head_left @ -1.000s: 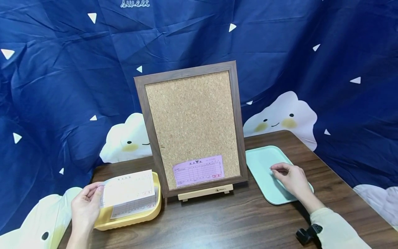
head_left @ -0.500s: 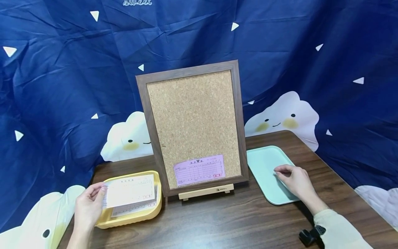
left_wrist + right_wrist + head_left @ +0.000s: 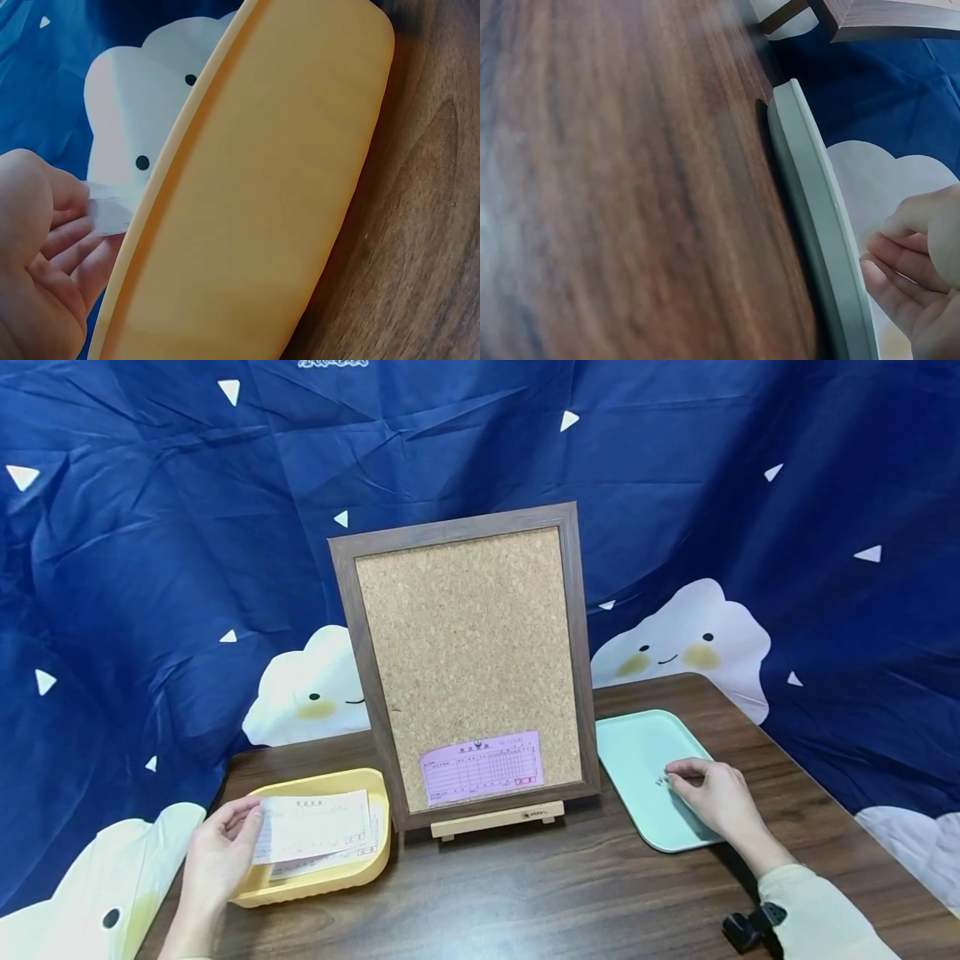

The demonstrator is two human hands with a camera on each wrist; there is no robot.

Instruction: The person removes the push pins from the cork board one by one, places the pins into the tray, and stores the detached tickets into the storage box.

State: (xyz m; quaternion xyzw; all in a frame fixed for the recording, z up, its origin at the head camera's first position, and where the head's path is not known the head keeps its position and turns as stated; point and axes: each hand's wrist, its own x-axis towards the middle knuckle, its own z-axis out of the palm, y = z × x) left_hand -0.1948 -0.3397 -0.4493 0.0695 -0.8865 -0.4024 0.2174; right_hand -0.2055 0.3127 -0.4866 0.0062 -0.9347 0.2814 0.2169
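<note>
My left hand (image 3: 221, 852) pinches a white rectangular printed paper slip (image 3: 318, 828) over a yellow rounded tray (image 3: 318, 885); my right hand (image 3: 716, 802), hold unclear, bends over a mint-green tray (image 3: 641, 739). Brown wood-grain table (image 3: 540, 902), navy cloud-print cloth (image 3: 450, 452).

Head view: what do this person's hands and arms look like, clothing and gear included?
The left hand and right hand wear no gloves. The right sleeve is plain and pale cream-green, with a small black device at its wrist end. Any left sleeve is too little in frame to describe.
</note>
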